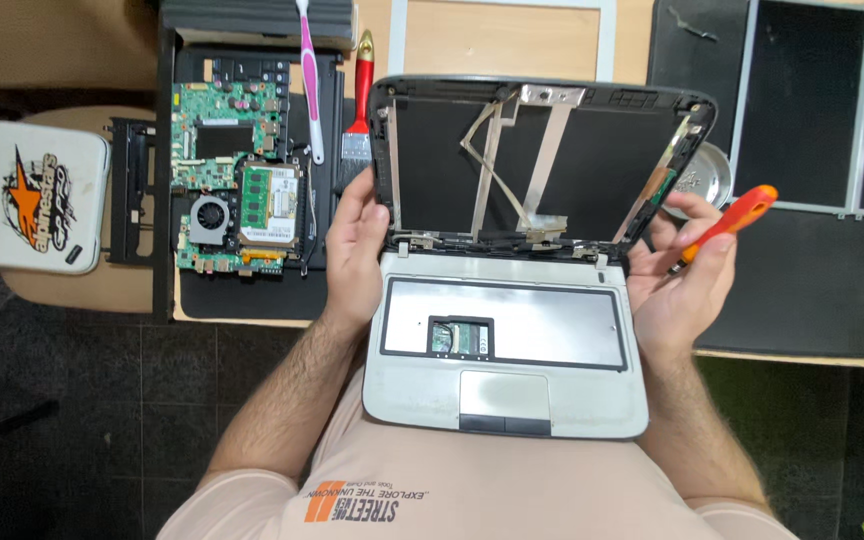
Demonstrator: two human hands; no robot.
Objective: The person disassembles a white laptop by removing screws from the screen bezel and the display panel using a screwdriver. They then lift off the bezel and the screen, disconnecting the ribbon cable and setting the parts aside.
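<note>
The circuit board [237, 180] lies at nine o'clock of the open laptop [512, 300], a brush [357, 110] between them, probably on the bench.

Both bare forearms reached forward from the body. The left hand [357, 240] stood palm inward, fingers curled in a grip. The right hand [682, 270] mirrored it, palm inward, fingers loosely curled.
</note>
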